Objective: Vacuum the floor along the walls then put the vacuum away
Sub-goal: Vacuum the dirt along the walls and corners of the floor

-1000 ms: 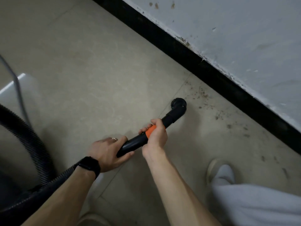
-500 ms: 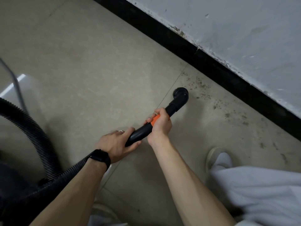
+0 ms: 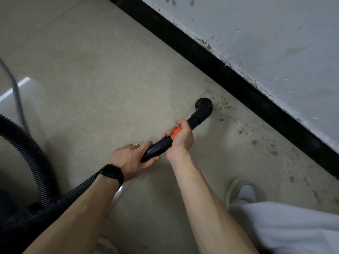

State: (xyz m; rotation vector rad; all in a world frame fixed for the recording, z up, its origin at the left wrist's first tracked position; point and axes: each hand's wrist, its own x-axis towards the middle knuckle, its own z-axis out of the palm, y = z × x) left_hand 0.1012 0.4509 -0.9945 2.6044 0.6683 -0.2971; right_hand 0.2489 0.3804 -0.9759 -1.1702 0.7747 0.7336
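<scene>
The right hand (image 3: 180, 137) is closed tight round the black plastic vacuum tube (image 3: 157, 149). Its fingers curl over the bright orange band (image 3: 175, 133) on the tube. The left hand (image 3: 131, 160) holds the back end of the same tube more loosely, with the thumb on top and the fingers underneath. That hand has a thin ring (image 3: 136, 144) on one finger and a black watch (image 3: 111, 174) on the wrist. The tube is smooth and shiny, and it slants down to a round black nozzle (image 3: 203, 108) bent like an elbow. The nozzle sits on the beige tiled floor (image 3: 91, 70), near the edge where the floor meets the wall. A black ribbed hose (image 3: 33, 151), bumpy like a worm, runs from the back of the tube under the left arm and loops up along the left edge of the floor. A thin grey cord (image 3: 16, 92) hangs beside it. The floor is flat and a bit glossy, with thin lines between the tiles. Brown dirt specks (image 3: 256, 142) lie scattered on it, just beside the nozzle and along the black skirting board (image 3: 201, 52). Above the board is a grey-white painted wall (image 3: 275, 43), rough and chipped along its bottom. A pale shoe (image 3: 242, 193) and a white trouser leg (image 3: 284, 226) stand on the floor near the wall edge.
</scene>
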